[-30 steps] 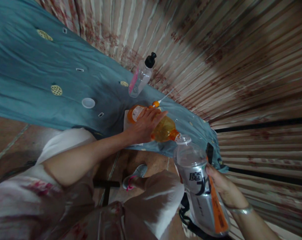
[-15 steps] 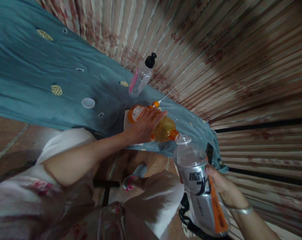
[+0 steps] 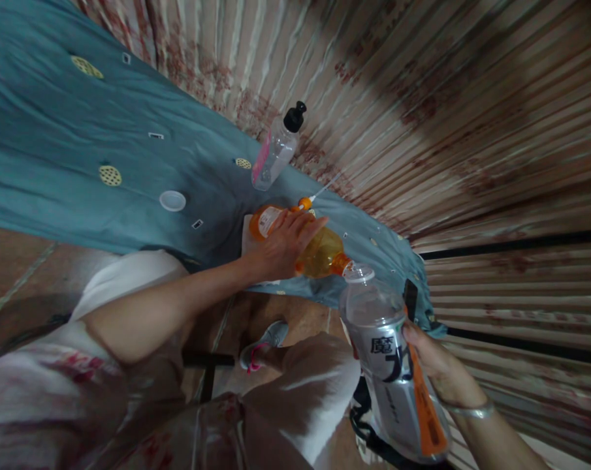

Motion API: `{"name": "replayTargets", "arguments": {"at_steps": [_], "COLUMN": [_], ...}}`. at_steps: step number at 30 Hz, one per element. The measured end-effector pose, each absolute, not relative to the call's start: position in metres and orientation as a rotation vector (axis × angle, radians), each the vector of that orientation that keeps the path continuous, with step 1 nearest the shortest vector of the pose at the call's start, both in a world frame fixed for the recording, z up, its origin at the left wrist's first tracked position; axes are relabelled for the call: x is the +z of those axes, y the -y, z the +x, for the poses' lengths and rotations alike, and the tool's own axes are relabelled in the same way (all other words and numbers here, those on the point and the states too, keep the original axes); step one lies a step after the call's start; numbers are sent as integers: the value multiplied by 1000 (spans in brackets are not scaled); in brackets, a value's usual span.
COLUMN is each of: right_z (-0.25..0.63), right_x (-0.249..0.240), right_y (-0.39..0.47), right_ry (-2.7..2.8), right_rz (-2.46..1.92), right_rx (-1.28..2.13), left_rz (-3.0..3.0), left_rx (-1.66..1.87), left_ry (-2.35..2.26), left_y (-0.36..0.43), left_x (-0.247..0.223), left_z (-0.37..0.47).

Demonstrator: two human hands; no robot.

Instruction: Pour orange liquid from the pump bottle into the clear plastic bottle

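Observation:
My left hand (image 3: 285, 245) is wrapped over an orange bottle (image 3: 324, 251), which lies tilted with its neck pointing right and down. Its mouth meets the open mouth of a large clear bottle (image 3: 393, 385) with a silver and orange label. Around the side of that bottle is my right hand (image 3: 432, 359), with a bracelet on the wrist. Just behind the orange bottle lies an orange and white nozzle (image 3: 305, 203) with a thin tube. Farther back stands a clear pump bottle (image 3: 275, 153) with a black top.
A white cap or small dish (image 3: 172, 200) lies on the teal cloth (image 3: 79, 130). Behind the cloth hangs a pleated curtain (image 3: 422, 130). Below are my legs, a shoe (image 3: 270, 339), and a dark metal bar (image 3: 208, 360) over the tiled floor.

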State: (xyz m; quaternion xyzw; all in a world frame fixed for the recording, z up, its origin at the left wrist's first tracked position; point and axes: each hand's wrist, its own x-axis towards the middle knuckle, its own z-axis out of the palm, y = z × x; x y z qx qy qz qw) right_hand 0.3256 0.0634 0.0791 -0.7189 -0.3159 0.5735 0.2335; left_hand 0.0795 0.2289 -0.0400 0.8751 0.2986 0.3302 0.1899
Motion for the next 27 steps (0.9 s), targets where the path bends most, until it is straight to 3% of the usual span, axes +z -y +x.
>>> {"name": "replayTargets", "arguments": {"at_steps": [27], "right_z": [327], "right_x": [79], "right_y": [-64], "right_ry": [950], "right_rz": [-1950], "right_rx": [1616], "left_rz": [2471], "left_rx": [917], "left_ry": [-850], "left_y": [-228], "left_x": [-39], "left_z": [79]}}
